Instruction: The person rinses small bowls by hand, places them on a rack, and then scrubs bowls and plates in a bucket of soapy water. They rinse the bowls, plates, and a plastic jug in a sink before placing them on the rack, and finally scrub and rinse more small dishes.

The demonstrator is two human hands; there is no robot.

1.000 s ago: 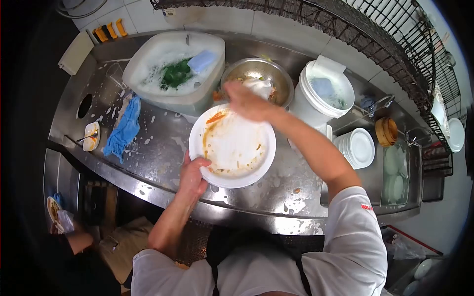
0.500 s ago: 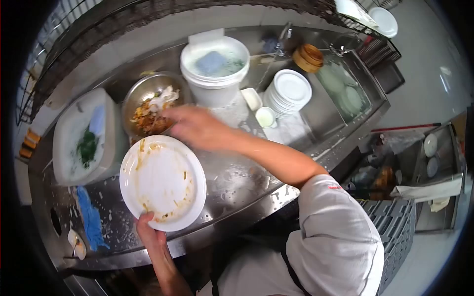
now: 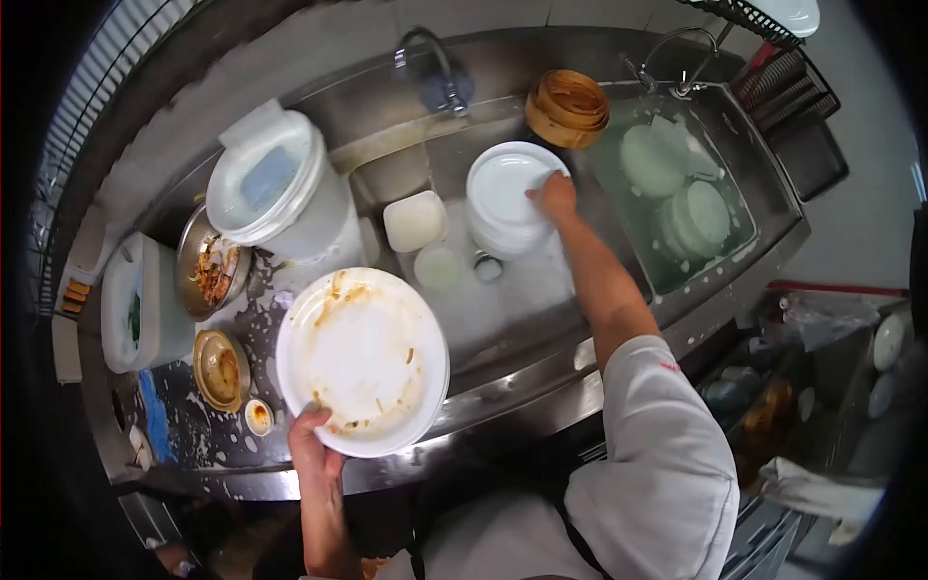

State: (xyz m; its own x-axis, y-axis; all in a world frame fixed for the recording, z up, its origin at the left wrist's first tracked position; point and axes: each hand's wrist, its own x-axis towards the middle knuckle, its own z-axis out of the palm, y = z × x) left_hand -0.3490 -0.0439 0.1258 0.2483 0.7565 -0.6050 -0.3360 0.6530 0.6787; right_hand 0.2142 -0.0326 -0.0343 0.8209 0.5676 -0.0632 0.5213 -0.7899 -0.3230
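White soiled plate above left hand, rim pinched between thumb and fingers.

Pale tiled wall, grey floor

The left grip's fingers are mostly hidden beneath the soiled plate; the right grip's fingertips are partly out of sight at the stacked plates; a white dish is cut off by the top edge; cloudy water blurs the submerged dishes; the items at lower right are too dim to name.
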